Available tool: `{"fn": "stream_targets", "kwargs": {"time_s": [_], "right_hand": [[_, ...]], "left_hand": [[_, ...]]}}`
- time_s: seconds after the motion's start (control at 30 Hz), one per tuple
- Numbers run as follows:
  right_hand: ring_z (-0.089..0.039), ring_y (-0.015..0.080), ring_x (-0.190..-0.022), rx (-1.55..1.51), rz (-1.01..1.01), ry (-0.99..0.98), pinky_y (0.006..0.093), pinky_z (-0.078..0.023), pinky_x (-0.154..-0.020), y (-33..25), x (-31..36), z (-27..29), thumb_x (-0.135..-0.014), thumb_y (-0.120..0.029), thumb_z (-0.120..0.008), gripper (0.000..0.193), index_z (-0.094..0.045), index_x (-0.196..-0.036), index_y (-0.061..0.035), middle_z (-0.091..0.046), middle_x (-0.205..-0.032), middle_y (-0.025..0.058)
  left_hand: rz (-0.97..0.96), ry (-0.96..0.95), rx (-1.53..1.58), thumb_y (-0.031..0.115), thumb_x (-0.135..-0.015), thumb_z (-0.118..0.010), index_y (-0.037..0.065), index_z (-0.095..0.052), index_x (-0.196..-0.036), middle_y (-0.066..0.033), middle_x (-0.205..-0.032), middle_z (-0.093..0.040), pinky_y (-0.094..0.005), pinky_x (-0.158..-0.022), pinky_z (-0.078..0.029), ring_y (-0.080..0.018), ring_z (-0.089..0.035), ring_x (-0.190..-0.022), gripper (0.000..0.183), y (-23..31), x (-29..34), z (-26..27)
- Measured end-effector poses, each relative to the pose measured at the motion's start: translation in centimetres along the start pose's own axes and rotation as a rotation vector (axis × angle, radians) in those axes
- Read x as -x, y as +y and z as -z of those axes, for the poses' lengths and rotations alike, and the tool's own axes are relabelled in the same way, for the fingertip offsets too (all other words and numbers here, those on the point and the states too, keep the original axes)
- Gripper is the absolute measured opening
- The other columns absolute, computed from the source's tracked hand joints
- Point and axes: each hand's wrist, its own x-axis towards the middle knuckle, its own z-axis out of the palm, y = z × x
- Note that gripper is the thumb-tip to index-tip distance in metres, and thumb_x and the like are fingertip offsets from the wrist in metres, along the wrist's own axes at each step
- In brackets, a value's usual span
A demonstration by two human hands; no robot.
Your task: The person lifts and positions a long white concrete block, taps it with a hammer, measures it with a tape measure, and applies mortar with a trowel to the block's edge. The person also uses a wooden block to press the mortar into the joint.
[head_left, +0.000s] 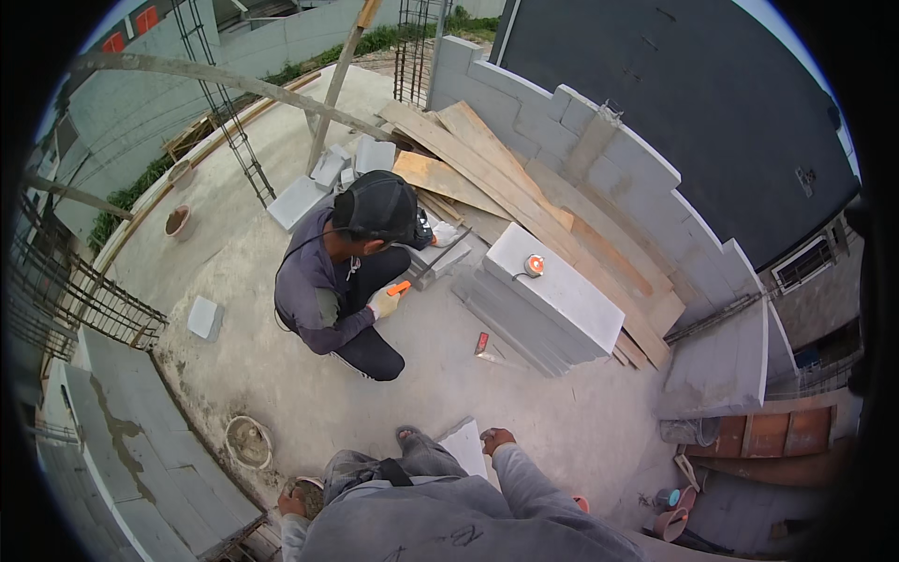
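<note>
My left hand [292, 500] is low at the left, its fingers curled at the rim of a small round tub [312, 483] of grey mortar, partly hidden by my leg. In front of my body, my right hand [499, 440] closes on the corner of a pale lightweight block [465, 451], whose near end is hidden behind my sleeve. Ahead, a crouching co-worker [323, 272] in a dark cap grips an orange-handled saw [401, 288] with a gloved hand. The co-worker's other gloved hand rests on a grey block [438, 260] under the blade.
An orange tape measure [534, 266] sits on a stack of blocks [562, 295]; a try square [487, 348] lies beside it on the floor. Long planks [524, 201] lean along the block wall [599, 140]. A mortar bucket [249, 442] stands left, near a low block wall [159, 450].
</note>
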Motion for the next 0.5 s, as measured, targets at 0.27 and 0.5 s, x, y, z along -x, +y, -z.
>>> {"fn": "stream_targets", "kwargs": {"time_s": [0.27,0.5], "right_hand": [[-0.072,0.0187,-0.081,0.107,0.086,-0.025,0.0325,-0.056,-0.080,-11.5,-2.5,-3.5,-0.087,-0.036,-0.064,0.026,-0.076,-0.096,-0.0155,-0.074,-0.081,0.0043],[-0.066,0.0303,-0.106,0.177,0.183,-0.092,0.0393,-0.052,-0.094,-28.7,-4.4,-8.6,-0.088,-0.031,-0.056,0.027,-0.075,-0.106,-0.0232,-0.071,-0.111,0.0091]], "left_hand": [[0.102,-0.229,-0.306,0.030,-0.080,-0.064,-0.001,-0.071,-0.101,-0.0239,-0.099,-0.070,-0.0472,-0.082,-0.051,-0.0409,-0.067,-0.092,0.038,-11.8,-9.4,2.4],[0.177,-0.124,-0.341,0.026,-0.081,-0.060,-0.002,-0.068,-0.090,-0.0248,-0.087,-0.069,-0.0476,-0.067,-0.050,-0.0389,-0.066,-0.076,0.031,-17.6,-23.2,10.9]]}}
